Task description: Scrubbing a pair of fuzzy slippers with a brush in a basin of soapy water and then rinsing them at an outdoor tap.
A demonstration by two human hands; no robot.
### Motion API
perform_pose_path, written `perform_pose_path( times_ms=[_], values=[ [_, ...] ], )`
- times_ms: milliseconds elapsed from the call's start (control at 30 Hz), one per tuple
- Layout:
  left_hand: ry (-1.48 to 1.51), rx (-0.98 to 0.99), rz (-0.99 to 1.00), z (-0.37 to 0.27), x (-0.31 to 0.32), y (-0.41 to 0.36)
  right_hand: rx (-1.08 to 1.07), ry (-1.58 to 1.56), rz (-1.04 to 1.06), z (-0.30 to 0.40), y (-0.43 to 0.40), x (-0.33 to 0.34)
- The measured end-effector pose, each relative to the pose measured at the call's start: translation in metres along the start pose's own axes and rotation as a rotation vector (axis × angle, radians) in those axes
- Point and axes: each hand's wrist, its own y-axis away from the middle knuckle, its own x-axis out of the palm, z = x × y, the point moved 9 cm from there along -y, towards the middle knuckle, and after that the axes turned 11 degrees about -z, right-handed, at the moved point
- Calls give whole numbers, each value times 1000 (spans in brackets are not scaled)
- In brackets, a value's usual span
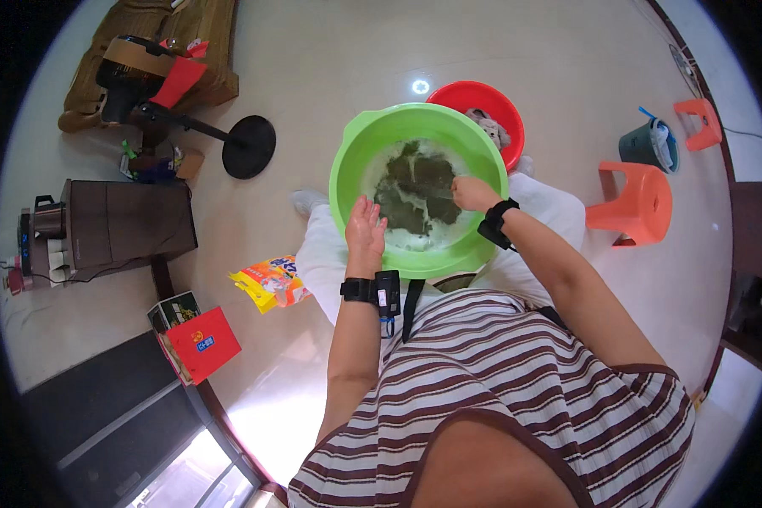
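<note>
A large light-green plastic basin (355,136) sits between my knees. In it is dark, murky water (413,174) ringed with whitish suds; whether anything lies below the surface cannot be seen. My left hand (366,230) is over the basin's near left side, palm turned up, wet, fingers spread a little and nothing in it. At the right side of the water my right hand (475,193) is curled with its fingers down at the surface. What it may hold is hidden. Both wrists wear black strapped devices.
Behind the basin stands a red basin (511,108) with a grey plush toy (490,130) inside. Orange plastic stools (651,203) and a dark bin (648,147) are on the right. To the left are a detergent-like bag (273,282), a red box (204,346), a fan's round base (249,147) and a brown cabinet (130,219).
</note>
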Motion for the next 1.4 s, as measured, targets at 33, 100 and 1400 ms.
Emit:
perform_pose_path(
  times_ms=[33, 100, 1400],
  values=[
    [1, 4, -2, -2, -2, -1, 224, 18, -24, -20, 2, 3],
    [-10, 16, -1, -3, -5, -3, 228, 38, -60, -19, 4, 11],
    [-97, 13, 70, 17, 5, 2, 101, 56, -213, 51, 75, -81]
  ],
)
